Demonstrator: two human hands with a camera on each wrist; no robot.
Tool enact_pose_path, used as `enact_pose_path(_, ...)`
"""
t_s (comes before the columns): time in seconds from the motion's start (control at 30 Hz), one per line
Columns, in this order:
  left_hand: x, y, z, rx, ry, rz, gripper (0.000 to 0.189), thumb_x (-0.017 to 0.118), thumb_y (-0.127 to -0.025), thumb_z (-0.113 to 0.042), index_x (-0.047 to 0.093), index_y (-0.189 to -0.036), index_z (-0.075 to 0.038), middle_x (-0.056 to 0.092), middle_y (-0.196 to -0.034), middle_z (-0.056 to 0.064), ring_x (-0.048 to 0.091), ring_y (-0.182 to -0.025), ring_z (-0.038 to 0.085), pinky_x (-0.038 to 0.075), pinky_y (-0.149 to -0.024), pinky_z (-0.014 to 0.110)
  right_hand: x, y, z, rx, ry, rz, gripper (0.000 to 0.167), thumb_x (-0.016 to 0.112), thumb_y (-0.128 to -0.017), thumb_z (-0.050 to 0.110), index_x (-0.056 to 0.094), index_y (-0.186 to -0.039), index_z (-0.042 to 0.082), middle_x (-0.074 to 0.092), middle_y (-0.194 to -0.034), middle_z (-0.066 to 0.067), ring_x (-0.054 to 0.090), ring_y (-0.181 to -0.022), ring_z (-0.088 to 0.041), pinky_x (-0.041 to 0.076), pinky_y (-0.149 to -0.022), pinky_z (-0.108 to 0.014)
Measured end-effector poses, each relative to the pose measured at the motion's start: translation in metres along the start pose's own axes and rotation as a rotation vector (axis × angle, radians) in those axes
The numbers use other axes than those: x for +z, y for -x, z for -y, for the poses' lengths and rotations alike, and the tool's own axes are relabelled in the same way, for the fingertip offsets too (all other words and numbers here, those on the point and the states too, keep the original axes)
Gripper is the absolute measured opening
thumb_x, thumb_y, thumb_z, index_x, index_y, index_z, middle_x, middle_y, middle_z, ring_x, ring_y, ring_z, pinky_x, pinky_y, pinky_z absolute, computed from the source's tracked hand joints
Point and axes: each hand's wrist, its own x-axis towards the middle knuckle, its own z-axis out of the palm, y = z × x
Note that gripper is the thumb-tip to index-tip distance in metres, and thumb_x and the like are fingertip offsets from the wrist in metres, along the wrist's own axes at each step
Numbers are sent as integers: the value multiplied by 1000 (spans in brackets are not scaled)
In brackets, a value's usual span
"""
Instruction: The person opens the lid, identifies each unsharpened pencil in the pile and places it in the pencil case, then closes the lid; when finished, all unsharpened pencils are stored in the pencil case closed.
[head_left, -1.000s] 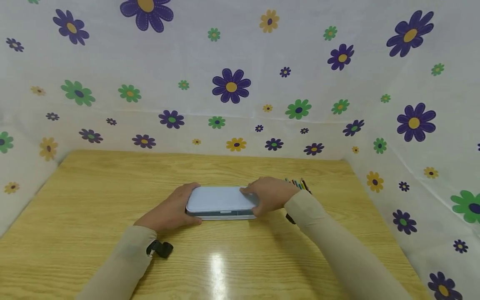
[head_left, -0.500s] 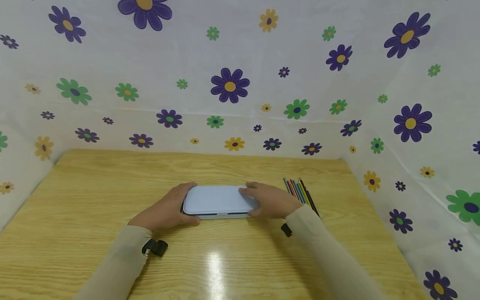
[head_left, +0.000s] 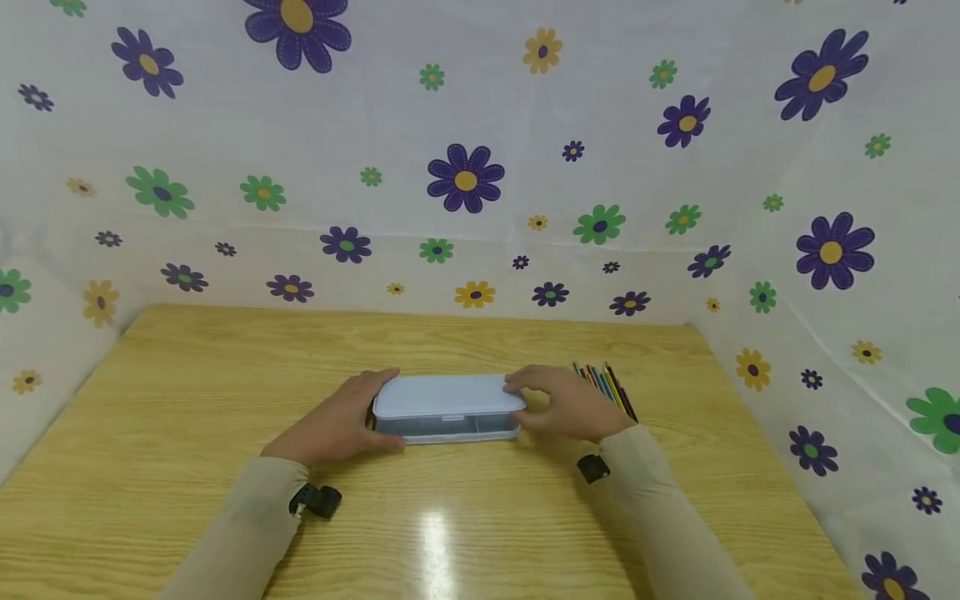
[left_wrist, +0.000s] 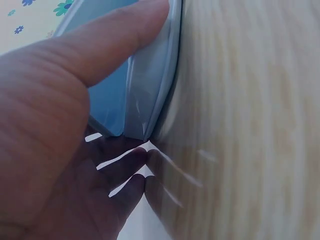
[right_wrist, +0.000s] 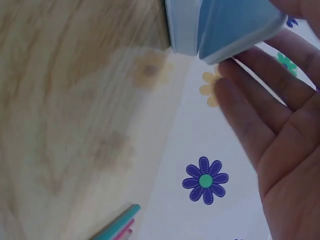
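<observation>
A light blue pencil case (head_left: 450, 397) lies on the table with its lid tilted up along the front, and the interior with a divider shows through the gap. My left hand (head_left: 341, 421) grips the case's left end. In the left wrist view the thumb (left_wrist: 120, 40) presses on the case's front wall, while the other fingers reach behind its end. At the right end my right hand (head_left: 570, 404) holds the raised lid between thumb and fingers. The right wrist view has the fingers (right_wrist: 272, 97) at the lid's edge, and the thumb is mostly cut off.
Several colored pencils (head_left: 613, 387) lie on the table just beyond my right hand, partly hidden by it. A wooden table (head_left: 225, 358) spreads around the case. White cloth (head_left: 480, 108) with printed flowers hangs at the back and sides.
Half a second ago the lid was nearly down on the case. Its front edge has since risen, with my right hand on it. My left hand keeps its grip.
</observation>
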Motion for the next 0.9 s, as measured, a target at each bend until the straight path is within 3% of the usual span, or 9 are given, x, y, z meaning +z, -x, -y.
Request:
enact_pose_path(0.33, 0, 3, 1, -28, 41, 38, 112, 80, -85, -57, 14, -167, -18, 27, -167, 14, 32, -149, 35, 31, -120, 59, 10, 5, -10, -24, -157, -130, 34, 75, -98, 23, 72, -130, 13, 67, -138, 0, 63, -128, -22, 53, -106, -40)
enact_pose_path(0.57, 1, 6, 3, -44, 91, 26, 112, 81, -86, -53, 13, -167, -17, 27, -166, 19, 30, -149, 40, 30, -120, 62, 15, 6, -13, -25, -214, -181, 31, 75, -97, 26, 74, -127, 17, 69, -135, 3, 65, -124, -19, 55, -103, -39)
enact_pose_path(0.9, -1, 0, 3, -38, 96, 2, 116, 85, -82, -53, 16, -166, -14, 28, -166, 20, 28, -152, 41, 27, -122, 62, 16, 3, -12, 82, -311, -252, 30, 72, -98, 33, 75, -126, 21, 71, -130, 1, 68, -114, -22, 58, -95, -45)
